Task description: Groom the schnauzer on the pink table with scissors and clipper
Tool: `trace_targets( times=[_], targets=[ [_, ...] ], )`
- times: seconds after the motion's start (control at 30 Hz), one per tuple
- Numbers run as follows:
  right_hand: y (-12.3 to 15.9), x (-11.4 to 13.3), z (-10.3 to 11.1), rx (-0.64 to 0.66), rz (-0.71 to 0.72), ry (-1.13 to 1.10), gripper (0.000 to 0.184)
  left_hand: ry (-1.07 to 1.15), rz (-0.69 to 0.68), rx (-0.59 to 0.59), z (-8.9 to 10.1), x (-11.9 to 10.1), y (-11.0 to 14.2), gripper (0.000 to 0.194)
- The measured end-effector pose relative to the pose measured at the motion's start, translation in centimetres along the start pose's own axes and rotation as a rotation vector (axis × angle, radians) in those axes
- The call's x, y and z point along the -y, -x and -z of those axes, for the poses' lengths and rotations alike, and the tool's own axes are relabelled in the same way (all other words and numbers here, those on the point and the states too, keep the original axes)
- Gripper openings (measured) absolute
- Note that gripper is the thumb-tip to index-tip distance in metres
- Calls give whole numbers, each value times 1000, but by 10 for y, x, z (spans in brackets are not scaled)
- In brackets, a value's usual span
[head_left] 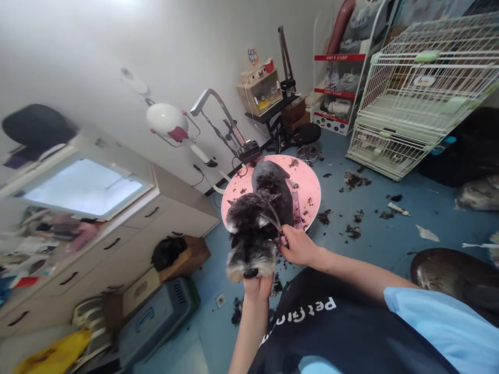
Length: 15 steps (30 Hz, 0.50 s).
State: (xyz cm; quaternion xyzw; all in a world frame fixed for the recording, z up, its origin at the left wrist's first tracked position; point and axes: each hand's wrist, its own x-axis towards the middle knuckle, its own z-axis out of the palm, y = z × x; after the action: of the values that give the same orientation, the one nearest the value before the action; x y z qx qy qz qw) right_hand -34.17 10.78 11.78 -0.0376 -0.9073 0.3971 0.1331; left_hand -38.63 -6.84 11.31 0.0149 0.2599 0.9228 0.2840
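Note:
A grey-and-black dog (268, 187) with a pale muzzle is on the round pink grooming table (312, 182), its head towards me. From below, my left hand (258, 283) holds the dog's chin; its fingers are mostly hidden under the muzzle. My right hand (298, 245) is closed beside the dog's cheek, around what look like curved grooming scissors (274, 215). Their slim grey blade lies along the side of the head, and its outline is blurred. A purple strap (298, 208) lies on the table behind my right hand. Cut hair (293, 162) is scattered over the tabletop.
Clumps of dark hair (354, 179) lie on the blue floor. A white dryer (167, 118) on an arm stands left of the table. To the right is a wire cage (421, 98); on the left are drawers (128, 234) and a blue-grey pet carrier (152, 317).

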Motion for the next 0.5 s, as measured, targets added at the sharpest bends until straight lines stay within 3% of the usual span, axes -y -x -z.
trace_targets(
  times=[0.3,0.5],
  targets=[
    [2,3,-5,56,-39,55,17,-90,-5,-169,-12,-5,4,33],
    [2,1,-10,65,-29,89,17,-67,-7,-167,-14,-5,5,31]
  ],
)
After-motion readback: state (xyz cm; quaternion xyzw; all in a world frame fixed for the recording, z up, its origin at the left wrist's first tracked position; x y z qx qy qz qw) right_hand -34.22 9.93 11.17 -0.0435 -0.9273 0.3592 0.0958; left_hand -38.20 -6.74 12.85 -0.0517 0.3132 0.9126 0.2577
